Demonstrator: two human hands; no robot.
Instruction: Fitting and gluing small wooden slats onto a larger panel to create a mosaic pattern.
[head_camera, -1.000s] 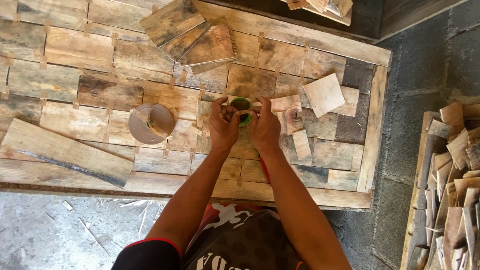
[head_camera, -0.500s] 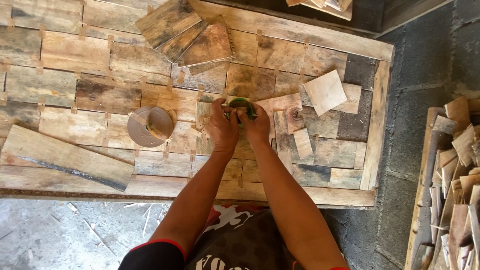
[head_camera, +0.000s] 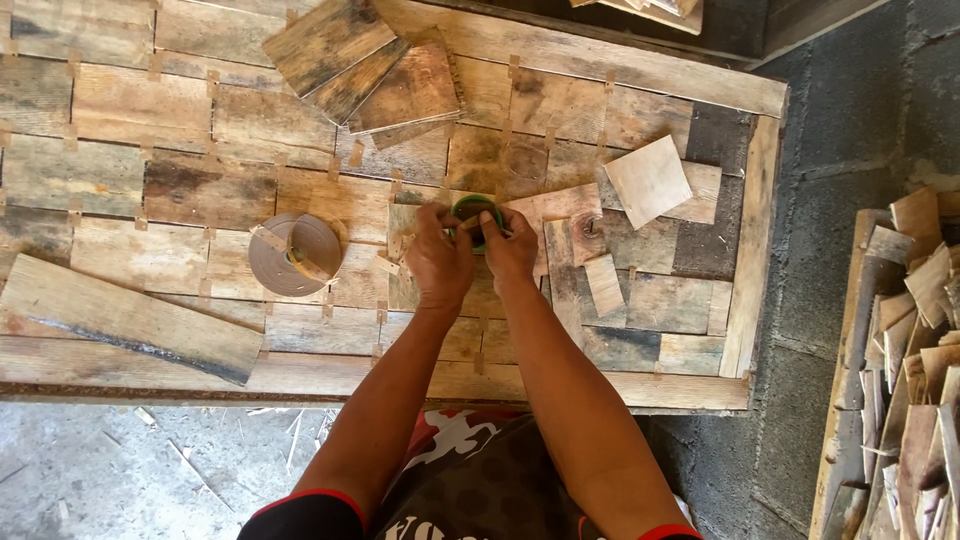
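both hands meet mid-bench over a small green tape roll. left hand and right hand have their fingers pinched on the roll and what looks like a strip of tape coming off it; the exact grip is partly hidden by the knuckles. the roll sits just above the panel of wooden pieces laid on the bench, right at a seam. a bigger brown tape roll lies near the left hand, a loose plank at the bench's near-left edge, a pale square offcut to the right. to do it well, i'd say: hold the roll steady with one hand, pull the strip taut, lay it straight across the seam.
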